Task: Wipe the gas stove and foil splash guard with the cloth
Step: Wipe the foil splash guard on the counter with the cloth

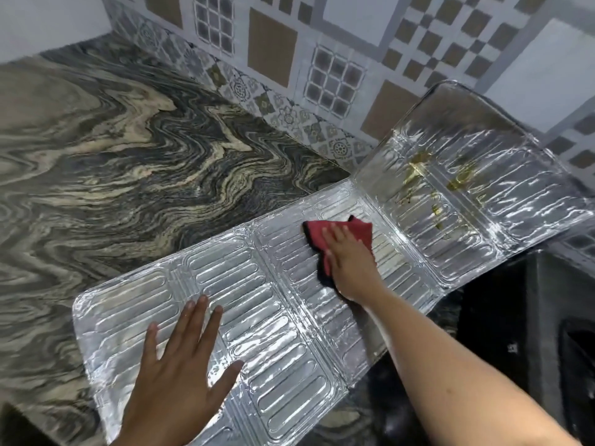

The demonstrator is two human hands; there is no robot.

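The embossed foil splash guard [277,313] lies unfolded and flat on the marble counter, and its far right panel tilts up against the tiled wall. That raised panel carries yellow-brown grease streaks [428,181]. My left hand [180,365] presses flat on the near left panels with fingers spread. My right hand [347,262] presses a red cloth [335,233] with a dark edge onto a middle panel, fingers straight on top of it. A black gas stove [528,323] shows at the right edge, partly cut off.
The swirled grey and cream marble counter [112,162] stretches left and back to the patterned tiled wall [289,53]. The counter's front edge runs near the bottom left corner.
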